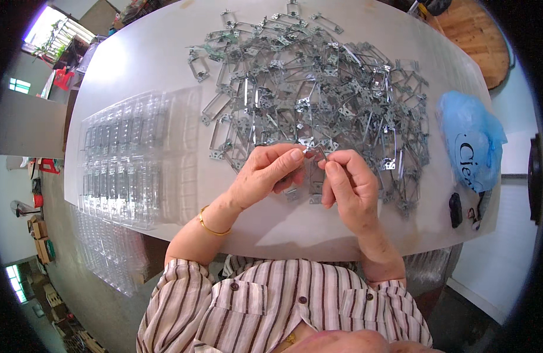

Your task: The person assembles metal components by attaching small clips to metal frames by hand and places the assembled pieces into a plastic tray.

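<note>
Just in front of the near edge of a heap of thin metal brackets, my two hands meet at the middle of the white table. My left hand, below which a gold bangle circles the wrist, pinches a small metal bracket with thumb and forefinger. From the other side, my right hand pinches the same piece between thumb and fingertips. Fingers and the heap behind hide part of its shape. On the left lies a clear plastic tray with rows of similar brackets in its left part.
A blue plastic bag rests at the table's right side, with a small black object nearer me. More clear trays are stacked below the table's left edge. A round wooden top stands beyond the far right corner.
</note>
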